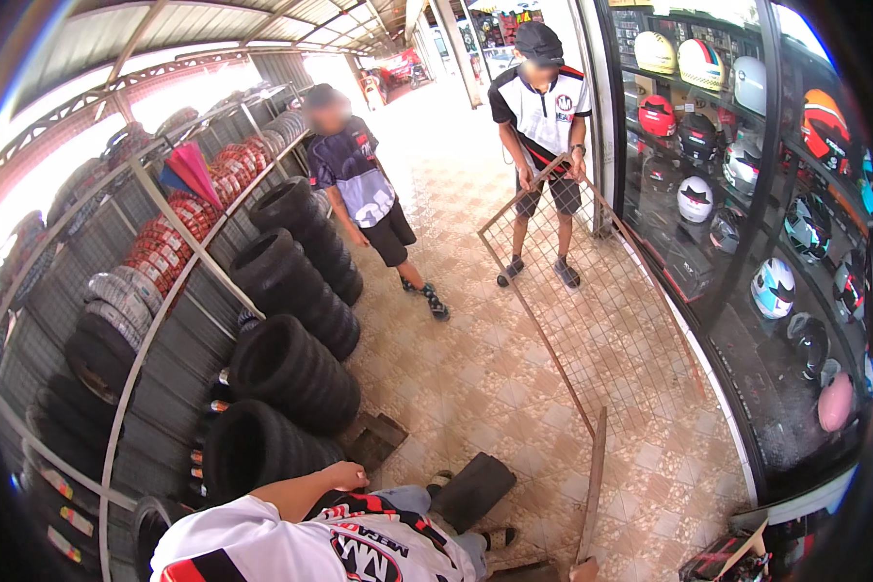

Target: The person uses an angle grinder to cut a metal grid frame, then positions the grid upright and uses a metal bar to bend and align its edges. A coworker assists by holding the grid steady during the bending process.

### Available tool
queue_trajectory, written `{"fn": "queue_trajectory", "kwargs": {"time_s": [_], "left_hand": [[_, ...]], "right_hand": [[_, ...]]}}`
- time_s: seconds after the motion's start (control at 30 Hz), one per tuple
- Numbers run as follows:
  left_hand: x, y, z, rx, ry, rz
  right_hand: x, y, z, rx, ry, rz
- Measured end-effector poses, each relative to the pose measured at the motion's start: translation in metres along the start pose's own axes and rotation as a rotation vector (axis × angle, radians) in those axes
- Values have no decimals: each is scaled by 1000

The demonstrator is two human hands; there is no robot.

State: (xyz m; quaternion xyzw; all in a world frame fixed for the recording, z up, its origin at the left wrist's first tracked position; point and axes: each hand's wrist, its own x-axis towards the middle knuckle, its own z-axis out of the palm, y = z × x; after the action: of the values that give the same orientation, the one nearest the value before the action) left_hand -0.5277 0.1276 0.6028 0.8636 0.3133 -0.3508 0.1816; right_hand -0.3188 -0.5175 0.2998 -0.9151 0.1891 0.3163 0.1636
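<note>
My left hand (347,475) is closed in a loose fist beside the stacked black tyres (291,373), with nothing showing in it. At the lower edge my right hand (584,570), partly cut off, closes on the near end of a long brown bar (595,485). The bar runs away from me to the near corner of a rusty wire-mesh panel (563,281); whether the two are joined I cannot tell. A person in a white and black shirt (543,107) grips the panel's far corner with both hands, tilting it up above the floor.
A second person (354,184) stands at the left by the tyres. Racks of tyres (155,242) line the left side, and a glass case of helmets (694,199) the right. Dark blocks (475,490) lie by my feet on the tiled floor (436,388).
</note>
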Motion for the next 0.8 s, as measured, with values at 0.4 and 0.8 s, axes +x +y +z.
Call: {"fn": "queue_trajectory", "kwargs": {"time_s": [0.4, 0.8], "left_hand": [[17, 16, -1, 13, 3, 82], [78, 42, 36, -23, -88, 336]], "right_hand": [[-107, -59, 5, 30, -148, -138], [-143, -4, -105, 53, 40, -118]]}}
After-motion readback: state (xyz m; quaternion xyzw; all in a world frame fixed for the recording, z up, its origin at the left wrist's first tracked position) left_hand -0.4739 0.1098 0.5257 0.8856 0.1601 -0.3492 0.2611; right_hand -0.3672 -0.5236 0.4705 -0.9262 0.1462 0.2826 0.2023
